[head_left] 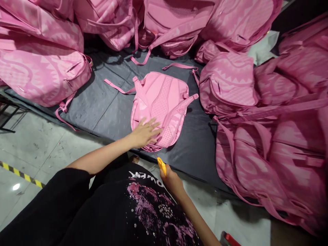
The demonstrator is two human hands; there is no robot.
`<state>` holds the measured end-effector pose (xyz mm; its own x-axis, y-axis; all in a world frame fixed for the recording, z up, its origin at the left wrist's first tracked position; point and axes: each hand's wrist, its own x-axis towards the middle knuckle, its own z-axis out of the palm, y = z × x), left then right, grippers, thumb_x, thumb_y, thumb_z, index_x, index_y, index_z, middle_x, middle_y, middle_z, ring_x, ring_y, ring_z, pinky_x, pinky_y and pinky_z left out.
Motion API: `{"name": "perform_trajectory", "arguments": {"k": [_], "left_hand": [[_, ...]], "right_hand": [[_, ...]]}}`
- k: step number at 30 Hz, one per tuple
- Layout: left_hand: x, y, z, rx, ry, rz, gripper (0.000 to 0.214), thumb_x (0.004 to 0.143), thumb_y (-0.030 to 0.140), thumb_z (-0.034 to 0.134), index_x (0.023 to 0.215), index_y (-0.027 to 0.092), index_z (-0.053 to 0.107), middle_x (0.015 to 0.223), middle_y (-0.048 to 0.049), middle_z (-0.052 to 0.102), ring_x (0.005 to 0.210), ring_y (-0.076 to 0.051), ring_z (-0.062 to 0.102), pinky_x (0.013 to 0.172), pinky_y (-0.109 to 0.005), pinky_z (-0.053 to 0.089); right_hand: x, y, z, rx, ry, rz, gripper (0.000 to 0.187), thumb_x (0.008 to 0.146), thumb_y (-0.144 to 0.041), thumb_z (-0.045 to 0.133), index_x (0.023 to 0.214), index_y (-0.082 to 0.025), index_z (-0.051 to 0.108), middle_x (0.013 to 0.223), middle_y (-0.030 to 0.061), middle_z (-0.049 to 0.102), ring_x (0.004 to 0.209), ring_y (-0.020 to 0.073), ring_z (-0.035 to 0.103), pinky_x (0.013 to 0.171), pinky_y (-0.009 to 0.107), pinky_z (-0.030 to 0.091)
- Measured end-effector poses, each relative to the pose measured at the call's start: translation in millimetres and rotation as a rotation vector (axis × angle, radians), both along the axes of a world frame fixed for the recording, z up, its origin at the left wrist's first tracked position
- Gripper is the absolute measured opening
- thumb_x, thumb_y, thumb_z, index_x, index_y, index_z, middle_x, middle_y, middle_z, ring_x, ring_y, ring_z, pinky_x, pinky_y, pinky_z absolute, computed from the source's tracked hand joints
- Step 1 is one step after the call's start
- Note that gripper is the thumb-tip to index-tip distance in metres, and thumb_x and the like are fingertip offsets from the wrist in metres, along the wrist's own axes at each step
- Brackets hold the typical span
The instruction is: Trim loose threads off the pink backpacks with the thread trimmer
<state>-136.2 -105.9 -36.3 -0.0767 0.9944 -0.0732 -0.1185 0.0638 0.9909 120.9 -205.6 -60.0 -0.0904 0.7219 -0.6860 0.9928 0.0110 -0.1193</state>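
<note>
A pink backpack (161,102) lies back-side up on a dark grey mat (107,106), its mesh back panel and shoulder straps facing me. My left hand (145,133) rests flat on the backpack's near lower edge, fingers spread. My right hand (171,179) is close to my body below the backpack, closed around a small yellow-handled cutter (161,165) whose thin tip points toward the bag's bottom edge.
Piles of pink backpacks surround the mat: a stack at the left (41,65), more along the back (176,24), and a large heap at the right (276,119). Grey floor with a yellow-black stripe (23,175) lies at the lower left. A red object (232,239) shows at the bottom edge.
</note>
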Motion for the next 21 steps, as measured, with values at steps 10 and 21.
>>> {"name": "perform_trajectory", "arguments": {"k": [10,21], "left_hand": [[-40.2,-19.7,-40.8,-0.113,0.815,-0.078,0.009,0.078,0.017,0.062,0.080,0.015,0.070,0.093,-0.0187,0.063,0.112,-0.038,0.053,0.111,-0.054,0.023],[-47.8,19.1,-58.6,-0.324,1.619,-0.250,0.075,0.090,0.061,0.051,0.149,0.017,0.041,0.157,-0.0203,0.034,0.147,-0.040,0.021,0.108,-0.057,0.033]], "right_hand": [[36.6,2.6,19.9,0.174,0.521,-0.494,0.040,0.096,-0.053,0.035,0.102,-0.018,0.054,0.057,-0.0013,0.058,0.052,0.0168,0.058,0.057,0.026,0.044],[-36.4,35.5,-5.5,0.206,-0.096,-0.073,0.035,0.104,-0.038,0.037,0.126,-0.015,0.050,0.082,0.0106,0.071,0.075,0.0230,0.071,0.066,0.028,0.047]]}}
